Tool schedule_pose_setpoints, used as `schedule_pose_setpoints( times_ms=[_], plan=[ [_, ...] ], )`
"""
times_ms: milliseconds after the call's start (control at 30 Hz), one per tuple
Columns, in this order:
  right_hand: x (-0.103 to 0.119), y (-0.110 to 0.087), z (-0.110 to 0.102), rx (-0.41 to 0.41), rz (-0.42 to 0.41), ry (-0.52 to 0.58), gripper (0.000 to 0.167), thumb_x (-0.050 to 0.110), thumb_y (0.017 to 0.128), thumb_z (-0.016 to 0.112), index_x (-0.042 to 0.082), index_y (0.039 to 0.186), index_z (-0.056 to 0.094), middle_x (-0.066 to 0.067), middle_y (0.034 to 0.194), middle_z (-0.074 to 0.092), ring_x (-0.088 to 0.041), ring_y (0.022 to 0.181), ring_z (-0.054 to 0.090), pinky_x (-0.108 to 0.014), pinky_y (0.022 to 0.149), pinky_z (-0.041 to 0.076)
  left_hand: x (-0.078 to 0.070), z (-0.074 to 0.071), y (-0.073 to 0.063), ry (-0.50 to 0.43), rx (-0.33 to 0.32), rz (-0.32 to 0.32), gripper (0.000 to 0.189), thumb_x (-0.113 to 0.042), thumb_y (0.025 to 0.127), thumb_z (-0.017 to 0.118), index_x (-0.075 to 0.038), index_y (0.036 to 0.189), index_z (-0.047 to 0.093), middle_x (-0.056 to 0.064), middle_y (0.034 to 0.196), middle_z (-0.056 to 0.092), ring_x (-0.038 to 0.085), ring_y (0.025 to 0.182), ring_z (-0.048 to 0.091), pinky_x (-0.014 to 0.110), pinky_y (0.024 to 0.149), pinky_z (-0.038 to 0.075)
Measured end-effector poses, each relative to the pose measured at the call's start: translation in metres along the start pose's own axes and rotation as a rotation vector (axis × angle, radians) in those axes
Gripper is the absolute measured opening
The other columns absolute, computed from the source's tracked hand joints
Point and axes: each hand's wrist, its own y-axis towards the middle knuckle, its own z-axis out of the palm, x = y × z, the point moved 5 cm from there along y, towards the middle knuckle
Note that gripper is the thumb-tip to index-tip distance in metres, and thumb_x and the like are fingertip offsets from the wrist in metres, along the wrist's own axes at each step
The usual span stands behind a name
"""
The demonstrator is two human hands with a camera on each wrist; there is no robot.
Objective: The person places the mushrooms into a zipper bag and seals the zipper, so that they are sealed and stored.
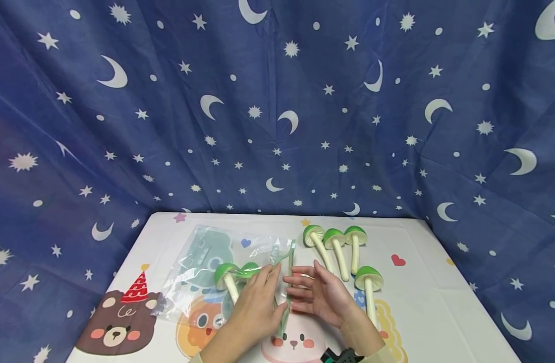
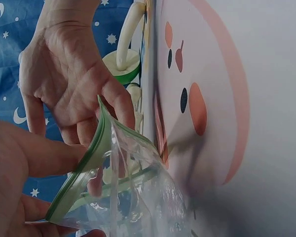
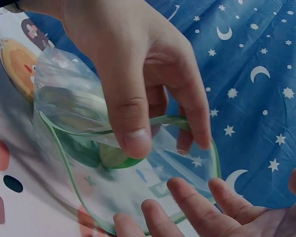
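Observation:
A clear zip bag (image 1: 182, 300) with a green seal lies on the table, its mouth facing right and spread apart. Inside it are green-capped mushrooms (image 1: 225, 275) with cream stems, two caps showing. My left hand (image 1: 257, 302) holds the rim of the bag near its mouth, fingers and thumb on either side of the green strip (image 2: 86, 160). Just right of the mouth is my right hand (image 1: 325, 297), palm toward the bag, its fingers extended and apart, holding nothing. In the right wrist view, its fingertips (image 3: 180, 190) are by the far green rim.
Three more mushrooms (image 1: 338, 252) lie in a row behind my right hand, and a single one (image 1: 369, 287) lies to its right. A cartoon-print white cloth (image 1: 441, 302) covers the table. A blue moon-and-star curtain (image 1: 277, 101) hangs along the back and sides.

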Motion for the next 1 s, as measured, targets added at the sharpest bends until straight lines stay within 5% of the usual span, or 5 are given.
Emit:
schedule_pose_setpoints(
  times_ms=[367, 1000],
  plan=[
    [0.013, -0.017, -0.011, 0.036, -0.043, 0.011, 0.067, 0.06, 0.114, 0.021, 0.015, 0.156, 0.048, -0.019, 0.165, 0.05, -0.037, 0.146, 0.055, -0.062, 0.121, 0.046, 0.0, 0.0, 0.001, -0.001, 0.006, -0.001, 0.093, -0.034, 0.085, 0.088, -0.005, 0.162, 0.045, 0.015, 0.152, 0.057, 0.033, 0.134, 0.062, 0.048, 0.118, 0.051],
    [0.035, -0.048, -0.033, 0.001, -0.091, -0.017, 0.062, 0.059, 0.115, 0.023, 0.019, 0.153, 0.052, -0.014, 0.161, 0.056, -0.028, 0.14, 0.061, -0.059, 0.118, 0.05, 0.001, 0.001, 0.0, 0.005, -0.018, 0.02, 0.092, -0.033, 0.084, 0.089, -0.004, 0.16, 0.046, 0.013, 0.149, 0.058, 0.031, 0.131, 0.063, 0.047, 0.115, 0.053]
  ],
)
